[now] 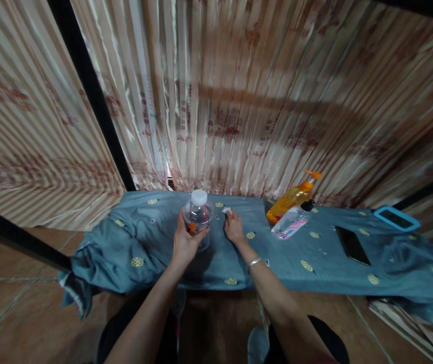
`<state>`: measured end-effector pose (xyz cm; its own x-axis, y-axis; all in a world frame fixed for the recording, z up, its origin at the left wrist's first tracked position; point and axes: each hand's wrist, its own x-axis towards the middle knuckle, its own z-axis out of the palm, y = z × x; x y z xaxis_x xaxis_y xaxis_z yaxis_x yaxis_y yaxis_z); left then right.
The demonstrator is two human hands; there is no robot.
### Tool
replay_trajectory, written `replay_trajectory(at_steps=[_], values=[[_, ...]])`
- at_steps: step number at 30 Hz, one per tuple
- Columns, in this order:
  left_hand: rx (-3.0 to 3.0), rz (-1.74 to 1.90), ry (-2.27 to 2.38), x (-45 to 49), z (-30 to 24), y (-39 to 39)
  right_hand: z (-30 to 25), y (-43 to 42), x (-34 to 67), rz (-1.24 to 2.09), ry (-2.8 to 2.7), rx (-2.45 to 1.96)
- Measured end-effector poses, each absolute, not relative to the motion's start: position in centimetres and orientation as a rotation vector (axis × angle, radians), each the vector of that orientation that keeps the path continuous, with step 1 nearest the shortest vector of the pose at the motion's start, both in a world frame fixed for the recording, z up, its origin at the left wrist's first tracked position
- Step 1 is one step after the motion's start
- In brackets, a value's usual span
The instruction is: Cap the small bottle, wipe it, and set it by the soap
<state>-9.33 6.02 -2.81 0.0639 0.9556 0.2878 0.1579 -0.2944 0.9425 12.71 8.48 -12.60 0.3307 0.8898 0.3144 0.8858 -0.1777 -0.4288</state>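
My left hand [186, 236] is wrapped round a clear plastic bottle [200, 212] with a white cap, which stands upright on the blue-grey cloth [216, 270]. Part of the bottle's near side is hidden behind my fingers; something orange shows through it. To its right, my right hand [234, 227] is closed on a small crumpled white piece [227, 210], perhaps tissue, low over the cloth. Further right, an orange pump bottle [288, 203] and a clear bottle with a black top [291, 222] are close together.
A black phone [352, 245] lies at the right, with a blue-framed oblong object [397, 219] behind it. Striped curtains [224, 101] hang behind the cloth-covered surface. Dark posts [95, 96] rise at the left. The cloth is bunched at both ends.
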Motion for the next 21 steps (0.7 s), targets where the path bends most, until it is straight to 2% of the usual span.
replay_trajectory(at_steps=[6,9,12,17,21], values=[[1.551,1.382,1.194,-9.6,-2.6,7.3,-13.7,0.3,6.4,0.171,-1.924,-1.61],[1.548,1.373,1.175,-9.1,-2.6,7.0,-13.7,-5.2,8.4,0.204,-1.979,-1.522],[1.536,1.345,1.151,-8.3,-2.6,6.5,-13.8,-8.7,13.8,0.16,-1.827,-1.638],[1.534,1.337,1.068,-7.0,-2.8,6.2,-13.8,-9.3,21.3,0.067,-1.406,-1.878],[1.537,1.337,1.022,-6.4,-3.2,6.4,-13.6,-5.2,20.7,0.158,-1.239,-1.861]])
